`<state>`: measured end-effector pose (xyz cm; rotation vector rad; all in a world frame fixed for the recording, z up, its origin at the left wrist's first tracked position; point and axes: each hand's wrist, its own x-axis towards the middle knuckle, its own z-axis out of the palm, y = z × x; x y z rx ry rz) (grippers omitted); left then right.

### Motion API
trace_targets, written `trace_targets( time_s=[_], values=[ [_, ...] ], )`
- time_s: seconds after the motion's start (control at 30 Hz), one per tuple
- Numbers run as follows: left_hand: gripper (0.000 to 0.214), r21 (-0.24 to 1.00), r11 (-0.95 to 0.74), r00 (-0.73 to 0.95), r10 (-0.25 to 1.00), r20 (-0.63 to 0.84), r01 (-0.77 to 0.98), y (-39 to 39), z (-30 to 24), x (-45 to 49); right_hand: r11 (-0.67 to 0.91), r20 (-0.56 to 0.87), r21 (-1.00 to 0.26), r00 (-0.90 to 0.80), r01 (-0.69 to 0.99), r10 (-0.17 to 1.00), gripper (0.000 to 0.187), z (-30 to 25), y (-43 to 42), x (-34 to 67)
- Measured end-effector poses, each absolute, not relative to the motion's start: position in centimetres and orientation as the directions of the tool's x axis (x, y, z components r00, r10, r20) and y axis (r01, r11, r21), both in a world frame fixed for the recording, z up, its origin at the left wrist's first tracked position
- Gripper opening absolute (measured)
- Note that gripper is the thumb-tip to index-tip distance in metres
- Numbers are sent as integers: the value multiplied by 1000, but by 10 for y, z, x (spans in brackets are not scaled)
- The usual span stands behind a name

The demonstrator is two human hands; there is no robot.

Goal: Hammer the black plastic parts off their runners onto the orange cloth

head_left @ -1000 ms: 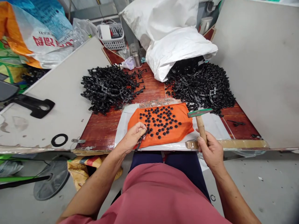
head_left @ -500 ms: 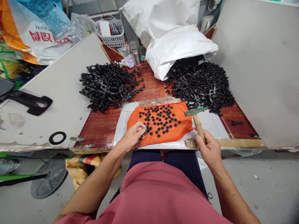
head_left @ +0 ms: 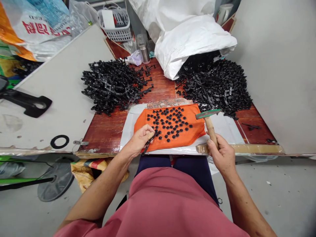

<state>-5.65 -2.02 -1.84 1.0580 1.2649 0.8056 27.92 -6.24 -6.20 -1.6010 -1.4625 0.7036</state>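
My left hand (head_left: 138, 140) is closed on a thin black plastic strip (head_left: 147, 145) at the left edge of an orange cloth (head_left: 192, 135). Several small black round caps (head_left: 170, 122) lie scattered over that cloth. My right hand (head_left: 221, 155) grips the wooden handle of a small hammer (head_left: 208, 119), whose green head hovers at the cloth's right edge. The cloth lies on a white sheet (head_left: 129, 126) on the red wooden table (head_left: 105, 131).
Two heaps of black plastic parts lie behind the cloth, one on the left (head_left: 112, 85), one on the right (head_left: 217, 84) spilling from a white sack (head_left: 192, 42). Grey boards flank the table on the left (head_left: 59, 85) and right (head_left: 278, 65). A basket (head_left: 116, 23) and a metal flask (head_left: 144, 54) stand at the back.
Both hands stay much as they were, the left on the strip, the right on the hammer. The view has tilted down slightly, so everything sits a little higher in the picture.
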Motion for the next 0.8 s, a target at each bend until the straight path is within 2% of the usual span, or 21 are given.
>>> trace_targets(
  time_s=[0.23, 0.4, 0.57, 0.8],
  values=[
    [32, 936, 297, 122, 939, -322, 188, -21, -14, -53, 59, 175, -813, 146, 580, 974, 42, -58, -62, 279],
    [25, 943, 250, 110, 954, -278, 219, -20, -21, -55, 222, 255, -637, -70, 738, 964, 42, -32, -65, 264],
    [21, 952, 212, 103, 966, -239, 219, -18, -26, -56, 431, 279, -451, -336, 782, 900, 43, -3, -68, 229],
    [12, 945, 153, 102, 977, -190, 290, -19, -35, -58, 454, 265, -289, -385, 843, 884, 47, 5, -61, 200]
  ],
)
